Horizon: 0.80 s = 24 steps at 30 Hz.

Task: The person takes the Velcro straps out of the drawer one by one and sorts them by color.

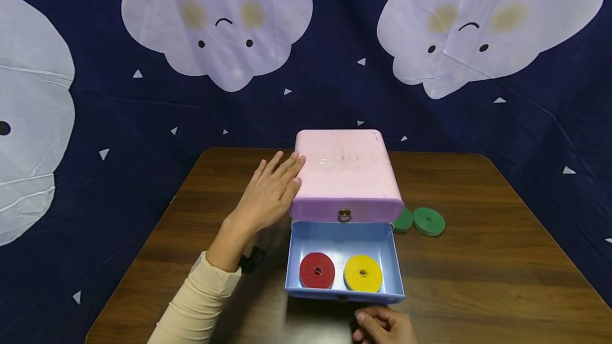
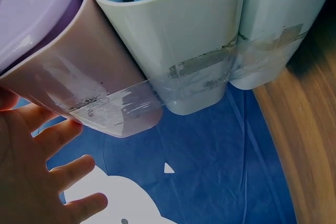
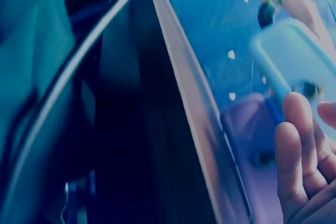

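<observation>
Blue drawer (image 1: 341,238) standing well out from beneath a pink tier (image 1: 344,166) on the wooden table (image 1: 478,269). Inside, two rolls lying flat near the front wall: red roll (image 1: 317,281) on the left, yellow roll (image 1: 363,283) on the right, a gap between. Above, purple drawer front (image 1: 315,210) with a ring pull, shut, contents hidden. To the right of the stack, two green rolls (image 1: 428,226) side by side on the table, the inner one partly hidden behind the stack. From the left wrist, pink tier, white middle tier (image 2: 173,45) with blue showing inside, and another white tier (image 2: 273,19), with clear tape (image 2: 142,100) across their sides.

Left hand (image 1: 270,190) with fingers extended and spread, resting against the pink tier's left edge, grasping nothing. Right hand (image 1: 384,328) just below the blue drawer's front, fingers loosely bent, thumb apart, nothing visibly gripped. Right wrist view dim and blurred; contact with the blue drawer's ring pull (image 1: 342,298) impossible to tell.
</observation>
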Motion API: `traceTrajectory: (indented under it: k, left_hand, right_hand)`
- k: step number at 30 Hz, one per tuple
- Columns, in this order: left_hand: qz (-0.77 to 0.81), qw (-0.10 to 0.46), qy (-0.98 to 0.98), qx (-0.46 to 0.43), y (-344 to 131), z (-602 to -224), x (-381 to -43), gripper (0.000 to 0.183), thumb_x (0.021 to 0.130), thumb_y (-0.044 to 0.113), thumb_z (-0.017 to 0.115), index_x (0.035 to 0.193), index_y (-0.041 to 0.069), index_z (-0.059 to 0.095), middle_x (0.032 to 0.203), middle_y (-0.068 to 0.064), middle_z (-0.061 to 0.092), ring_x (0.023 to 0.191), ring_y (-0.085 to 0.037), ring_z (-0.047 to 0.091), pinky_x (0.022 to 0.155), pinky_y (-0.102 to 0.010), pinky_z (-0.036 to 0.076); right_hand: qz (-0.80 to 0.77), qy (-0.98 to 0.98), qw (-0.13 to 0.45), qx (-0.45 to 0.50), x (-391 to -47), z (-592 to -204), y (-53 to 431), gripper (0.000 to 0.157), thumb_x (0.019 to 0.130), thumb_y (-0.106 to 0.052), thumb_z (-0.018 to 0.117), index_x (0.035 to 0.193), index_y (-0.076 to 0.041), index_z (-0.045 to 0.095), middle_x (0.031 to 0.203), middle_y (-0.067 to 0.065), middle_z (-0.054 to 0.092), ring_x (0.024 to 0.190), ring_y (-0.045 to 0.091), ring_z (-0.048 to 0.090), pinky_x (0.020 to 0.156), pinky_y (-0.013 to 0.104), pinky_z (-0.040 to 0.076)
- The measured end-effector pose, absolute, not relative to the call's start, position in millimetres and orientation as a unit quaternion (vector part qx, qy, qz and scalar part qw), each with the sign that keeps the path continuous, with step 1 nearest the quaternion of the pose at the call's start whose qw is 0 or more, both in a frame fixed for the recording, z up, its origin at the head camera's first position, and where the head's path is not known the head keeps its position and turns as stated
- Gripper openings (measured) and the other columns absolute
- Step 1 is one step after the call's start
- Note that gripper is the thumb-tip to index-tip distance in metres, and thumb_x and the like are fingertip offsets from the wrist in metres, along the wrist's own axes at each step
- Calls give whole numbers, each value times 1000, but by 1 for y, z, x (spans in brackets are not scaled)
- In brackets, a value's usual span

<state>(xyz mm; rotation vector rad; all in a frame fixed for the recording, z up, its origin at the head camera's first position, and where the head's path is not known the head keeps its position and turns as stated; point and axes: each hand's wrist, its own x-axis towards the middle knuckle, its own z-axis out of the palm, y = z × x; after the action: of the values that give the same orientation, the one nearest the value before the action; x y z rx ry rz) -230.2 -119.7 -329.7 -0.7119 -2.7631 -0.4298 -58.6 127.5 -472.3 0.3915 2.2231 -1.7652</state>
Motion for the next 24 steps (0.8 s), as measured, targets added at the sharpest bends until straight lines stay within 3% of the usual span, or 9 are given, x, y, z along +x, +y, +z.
traceTrajectory:
  k: [5,10,18,24]
  left_hand:
    - [-149,128,-949,-245,-120,-329,-230,50,102,39,24,150,27,26,157,3,24,148,-25,14,119,-53,9]
    - [-151,127,-949,-245,-121,-329,-230,50,102,40,24,150,27,26,157,3,25,148,-25,14,119,-53,9]
    - [-147,126,-949,-247,-120,-329,-229,50,102,40,24,150,27,25,157,4,24,149,-24,13,119,-53,10]
    - [-148,127,-949,-247,-120,-329,-229,50,102,40,24,150,27,26,157,3,24,148,-25,14,119,-53,10]
  right_hand:
    - [-596,775,94,187,-58,-476,151,32,83,-23,68,97,6,68,68,8,71,55,16,65,50,27,54]
    - [-601,770,7,214,-58,-470,176,21,87,-11,62,96,7,67,66,9,70,51,18,64,50,31,55]
    - [-603,777,-113,139,-61,-433,217,27,90,-17,63,101,7,66,68,1,72,57,18,68,54,35,56]
    - [-538,819,-194,49,-68,-395,220,20,89,-5,61,106,4,66,75,-5,73,63,13,69,57,27,56]
